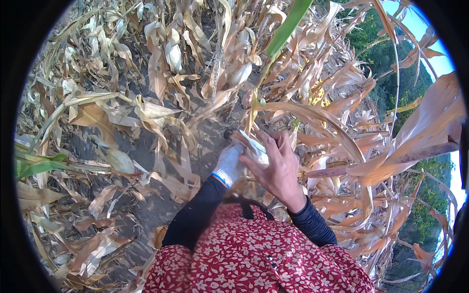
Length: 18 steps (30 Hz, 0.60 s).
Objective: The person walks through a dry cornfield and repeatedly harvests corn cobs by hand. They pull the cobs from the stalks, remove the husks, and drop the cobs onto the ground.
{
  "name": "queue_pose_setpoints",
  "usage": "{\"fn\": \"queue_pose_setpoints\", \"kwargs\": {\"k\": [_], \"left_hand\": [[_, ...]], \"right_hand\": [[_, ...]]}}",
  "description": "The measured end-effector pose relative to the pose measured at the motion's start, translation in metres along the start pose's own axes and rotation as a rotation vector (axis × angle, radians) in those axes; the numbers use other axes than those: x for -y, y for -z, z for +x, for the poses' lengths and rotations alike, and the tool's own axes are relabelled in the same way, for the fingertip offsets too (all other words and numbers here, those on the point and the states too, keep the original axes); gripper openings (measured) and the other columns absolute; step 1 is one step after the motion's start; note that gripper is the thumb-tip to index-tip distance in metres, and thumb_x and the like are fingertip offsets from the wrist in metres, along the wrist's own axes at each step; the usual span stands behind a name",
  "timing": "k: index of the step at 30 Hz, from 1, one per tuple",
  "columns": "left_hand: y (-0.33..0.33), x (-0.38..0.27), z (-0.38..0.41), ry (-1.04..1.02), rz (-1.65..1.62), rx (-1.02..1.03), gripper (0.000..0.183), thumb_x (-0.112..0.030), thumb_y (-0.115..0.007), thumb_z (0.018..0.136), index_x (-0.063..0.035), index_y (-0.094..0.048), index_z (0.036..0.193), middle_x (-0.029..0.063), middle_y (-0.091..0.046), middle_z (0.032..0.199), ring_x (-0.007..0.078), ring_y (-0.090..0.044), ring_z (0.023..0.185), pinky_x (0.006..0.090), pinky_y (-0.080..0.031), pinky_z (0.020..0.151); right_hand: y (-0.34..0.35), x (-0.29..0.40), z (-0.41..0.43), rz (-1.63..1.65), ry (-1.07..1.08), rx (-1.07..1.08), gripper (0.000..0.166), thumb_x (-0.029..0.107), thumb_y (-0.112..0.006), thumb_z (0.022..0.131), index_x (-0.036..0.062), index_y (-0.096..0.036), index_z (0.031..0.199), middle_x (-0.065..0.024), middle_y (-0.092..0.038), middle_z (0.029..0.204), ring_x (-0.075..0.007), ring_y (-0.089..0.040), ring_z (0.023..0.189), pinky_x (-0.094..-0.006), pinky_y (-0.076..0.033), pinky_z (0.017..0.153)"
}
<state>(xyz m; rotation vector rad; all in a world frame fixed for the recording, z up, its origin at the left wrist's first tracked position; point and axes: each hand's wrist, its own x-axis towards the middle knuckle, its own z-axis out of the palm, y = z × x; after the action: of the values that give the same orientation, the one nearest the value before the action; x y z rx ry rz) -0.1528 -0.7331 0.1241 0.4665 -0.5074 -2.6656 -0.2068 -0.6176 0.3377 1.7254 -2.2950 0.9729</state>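
My left hand (230,164), in a white knitted glove with a blue edge, is closed around a corn ear in pale dry husk (258,151) in front of my body. Over the ear's right side lies my bare right hand (274,161), its fingers bent and touching or very near the husk. The kernels cannot be seen. Just above the ear, a yellowed corn stalk (253,110) rises to a green leaf (289,29).
Dry corn stalks with husked ears (173,55) stand ahead. A large dry leaf (410,146) reaches in from the right. Yellow corn ears (318,96) lie farther off at upper right. A bent stalk (84,98) crosses at left, above bare soil (150,205).
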Motion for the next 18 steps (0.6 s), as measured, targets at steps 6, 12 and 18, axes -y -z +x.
{"fn": "queue_pose_setpoints", "kwargs": {"k": [6, 12, 18], "left_hand": [[-0.046, 0.001, -0.026, -0.039, 0.202, -0.051, 0.033, -0.019, -0.044, 0.098, -0.0059, -0.054, 0.127, 0.0087, -0.064, 0.113, 0.0274, -0.063, 0.095, 0.0421, -0.051, 0.084], [0.078, 0.028, 0.010, -0.256, 1.550, 0.068, 0.028, -0.016, -0.035, 0.100, -0.0001, -0.054, 0.115, 0.0107, -0.062, 0.110, 0.0268, -0.061, 0.106, 0.0389, -0.050, 0.093], [0.009, 0.019, -0.011, -0.067, 0.119, 0.081, 0.027, -0.017, -0.048, 0.096, -0.0037, -0.056, 0.117, 0.0113, -0.063, 0.113, 0.0248, -0.062, 0.103, 0.0376, -0.052, 0.091]], "right_hand": [[-0.045, -0.071, 0.008, -0.182, 0.036, 0.099, 0.013, 0.017, -0.066, 0.084, 0.0033, -0.065, 0.084, -0.0129, -0.059, 0.079, -0.0352, -0.059, 0.076, -0.0420, -0.049, 0.065], [0.009, -0.164, -0.030, -0.486, -0.338, 0.045, 0.018, 0.016, -0.063, 0.087, 0.0005, -0.064, 0.078, -0.0174, -0.061, 0.072, -0.0366, -0.061, 0.072, -0.0464, -0.047, 0.065], [0.030, -0.082, -0.017, -0.439, -0.076, -0.163, 0.029, 0.034, -0.069, 0.084, 0.0064, -0.070, 0.092, -0.0096, -0.061, 0.079, -0.0296, -0.058, 0.077, -0.0399, -0.048, 0.069]]}}
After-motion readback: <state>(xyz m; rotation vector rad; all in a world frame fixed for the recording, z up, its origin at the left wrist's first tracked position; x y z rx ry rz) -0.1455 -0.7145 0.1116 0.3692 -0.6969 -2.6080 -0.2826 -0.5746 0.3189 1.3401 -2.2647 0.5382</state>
